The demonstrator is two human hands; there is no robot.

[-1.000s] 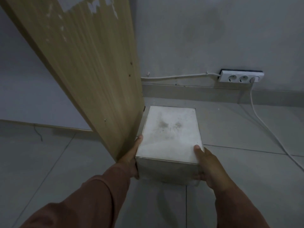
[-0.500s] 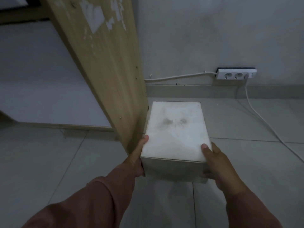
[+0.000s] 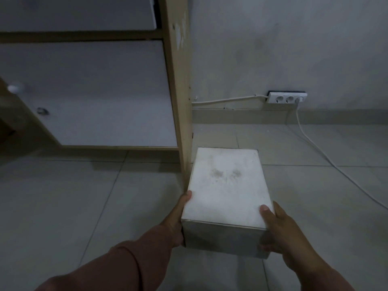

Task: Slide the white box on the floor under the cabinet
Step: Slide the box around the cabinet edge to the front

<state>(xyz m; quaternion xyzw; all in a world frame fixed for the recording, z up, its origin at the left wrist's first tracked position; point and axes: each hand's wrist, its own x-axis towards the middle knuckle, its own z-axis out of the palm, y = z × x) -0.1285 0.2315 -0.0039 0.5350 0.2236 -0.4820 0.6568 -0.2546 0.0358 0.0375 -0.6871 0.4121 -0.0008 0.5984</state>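
Note:
A white box point(image 3: 226, 185) with a smudged lid sits on the tiled floor, right beside the cabinet's wooden side panel point(image 3: 179, 106). My left hand point(image 3: 176, 219) grips the box's near left corner, thumb on the lid edge. My right hand point(image 3: 281, 232) holds the near right corner, thumb on top and fingers on the front face. The cabinet point(image 3: 94, 91) with white door fronts stands to the left of the box. A wooden plinth runs along its base at floor level.
A white power strip point(image 3: 286, 98) is fixed low on the back wall, with one cable point(image 3: 226, 100) running left to the cabinet and another cable point(image 3: 327, 156) trailing across the floor to the right. An open wooden door edge shows at far left.
The view has swung left and up, so the cabinet's white fronts and base now show. Both hands keep their hold, and the box sits nearer to me along the side panel.

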